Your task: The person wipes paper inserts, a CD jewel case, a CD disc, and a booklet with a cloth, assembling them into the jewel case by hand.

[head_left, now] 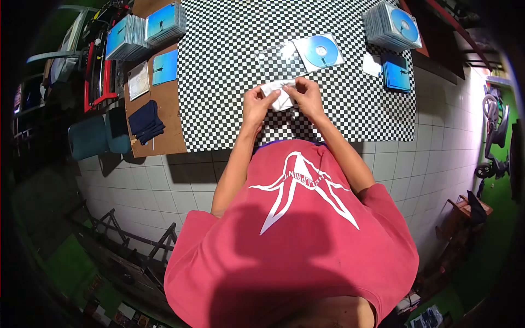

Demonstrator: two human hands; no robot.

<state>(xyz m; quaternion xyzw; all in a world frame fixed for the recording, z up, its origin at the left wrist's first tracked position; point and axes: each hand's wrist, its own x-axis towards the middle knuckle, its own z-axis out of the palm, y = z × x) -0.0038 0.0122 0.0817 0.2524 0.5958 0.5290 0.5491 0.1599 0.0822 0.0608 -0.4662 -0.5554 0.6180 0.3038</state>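
Both of my hands hold a folded white paper sheet [283, 101] low over the checkered tablecloth [219, 98]. My left hand [259, 105] pinches its left side between thumb and fingers. At its upper right, my right hand [307, 99] grips the sheet with thumb and fingertips. Just beyond the hands lies an opened CD case, its clear lid [276, 61] on the left. A blue disc [320, 51] with a small dark figure sits in the tray on the right. What is printed on the sheet, if anything, cannot be made out.
Stacked CD cases [127, 39] stand at the back left, and another case stack [389, 26] at the back right. Blue printed inserts [396, 74] lie below the right stack. A blue card [165, 66], a clear case [139, 82] and dark cloth [146, 121] lie left.
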